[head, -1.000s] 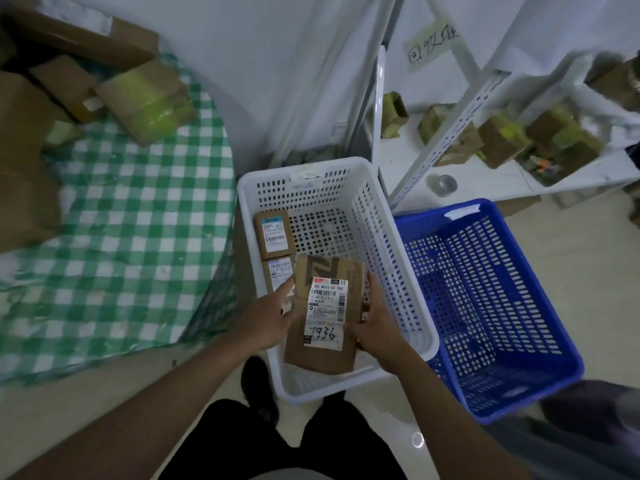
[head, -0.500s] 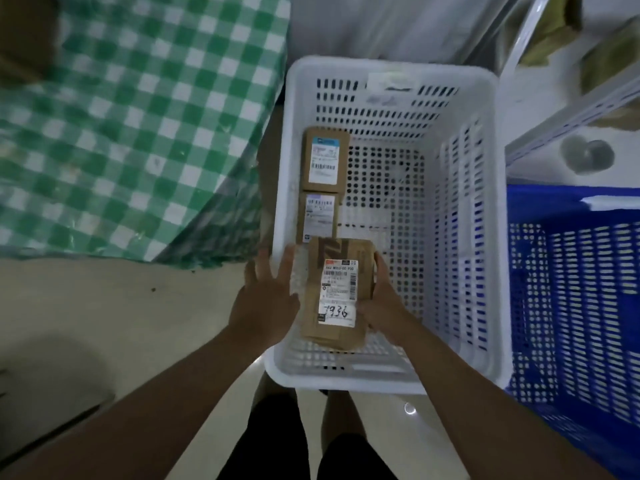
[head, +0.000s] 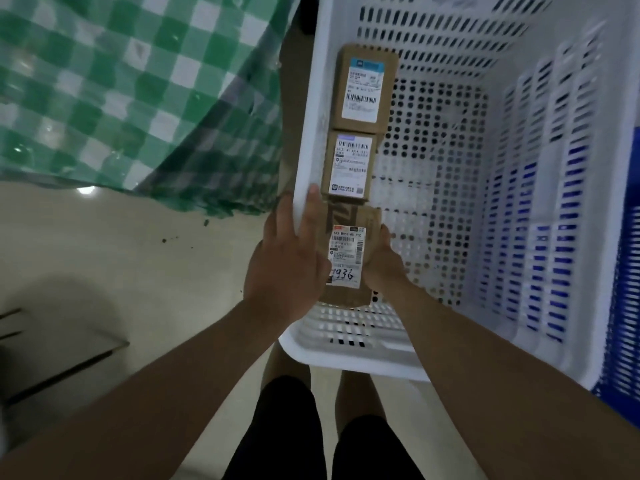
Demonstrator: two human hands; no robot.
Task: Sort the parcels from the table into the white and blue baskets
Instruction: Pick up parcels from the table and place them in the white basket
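Both hands [head: 289,268] around parcel [head: 346,252]

Both forearms reaching forward and down, left hand [head: 287,261] fingers extended, right hand [head: 382,261] fingers curled

Right hand [head: 381,261] fingers hidden behind parcel [head: 348,258].

Perforated white plastic basket [head: 512,216], matt cardboard parcels [head: 363,84]
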